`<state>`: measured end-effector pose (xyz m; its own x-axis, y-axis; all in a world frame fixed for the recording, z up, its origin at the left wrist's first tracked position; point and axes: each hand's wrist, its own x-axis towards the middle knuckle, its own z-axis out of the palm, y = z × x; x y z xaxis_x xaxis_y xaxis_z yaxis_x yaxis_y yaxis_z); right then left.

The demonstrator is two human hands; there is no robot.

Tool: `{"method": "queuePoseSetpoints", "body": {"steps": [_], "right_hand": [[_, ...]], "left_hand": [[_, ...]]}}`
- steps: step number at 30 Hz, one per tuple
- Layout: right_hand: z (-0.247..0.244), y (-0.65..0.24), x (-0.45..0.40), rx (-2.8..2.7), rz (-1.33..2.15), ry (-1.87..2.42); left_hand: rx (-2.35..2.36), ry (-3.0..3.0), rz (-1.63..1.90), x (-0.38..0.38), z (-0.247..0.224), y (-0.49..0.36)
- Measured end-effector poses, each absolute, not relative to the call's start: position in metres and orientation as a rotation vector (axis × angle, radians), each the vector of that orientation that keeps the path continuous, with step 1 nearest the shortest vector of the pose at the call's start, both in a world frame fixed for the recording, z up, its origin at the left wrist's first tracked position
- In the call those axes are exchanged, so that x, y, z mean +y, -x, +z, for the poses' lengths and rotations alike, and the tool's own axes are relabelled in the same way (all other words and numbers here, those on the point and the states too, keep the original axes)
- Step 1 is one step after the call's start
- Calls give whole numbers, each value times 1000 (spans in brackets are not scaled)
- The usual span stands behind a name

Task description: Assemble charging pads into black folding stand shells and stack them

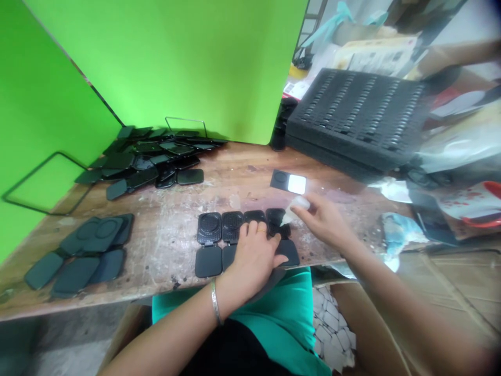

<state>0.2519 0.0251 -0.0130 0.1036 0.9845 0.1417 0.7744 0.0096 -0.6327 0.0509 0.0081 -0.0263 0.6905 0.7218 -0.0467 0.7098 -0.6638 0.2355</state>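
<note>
Four or so hinged black folding pads lie opened in a row at the table's front edge; the leftmost pad (209,228) shows a round ring in its ribbed upper half. My left hand (254,253) rests over the middle pads, fingers spread and touching them, hiding parts of their lower halves. In my right hand (323,216) is a small white squeeze bottle (298,208), tilted down with its tip at the upper half of the rightmost pad (276,216). Just beyond the bottle lies a dark piece with a bright white square (296,184).
A heap of black flat pieces (156,156) lies at the back left, and a smaller group of pads (84,250) at the front left. Green boards (188,62) stand behind. A black slotted foam block (352,109) sits back right, near a blurred person's arm (457,55).
</note>
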Motion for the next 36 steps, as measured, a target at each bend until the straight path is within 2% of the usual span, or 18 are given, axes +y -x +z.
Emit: {"method": "queuePoseSetpoints", "body": {"steps": [8, 18, 21, 27, 32, 36], "right_hand": [[-22, -226, 49, -1719, 370, 1703], [-26, -261, 42, -1649, 275, 1824], [-26, -268, 30, -1533, 393, 1799], [-33, -289, 12, -880, 974, 1513], [-43, -313, -1, -684, 1061, 1317], [-50, -329, -10, -747, 1018, 1358]], "left_hand": [[1140, -2649, 53, 10, -24, -52], [1148, -2654, 56, 9, -24, -52], [1170, -2657, 65, 10, -25, -53], [1188, -2627, 222, 7, -22, -51], [1172, -2595, 378, -4, -26, -23], [1207, -2609, 604, -11, -49, 17]]}}
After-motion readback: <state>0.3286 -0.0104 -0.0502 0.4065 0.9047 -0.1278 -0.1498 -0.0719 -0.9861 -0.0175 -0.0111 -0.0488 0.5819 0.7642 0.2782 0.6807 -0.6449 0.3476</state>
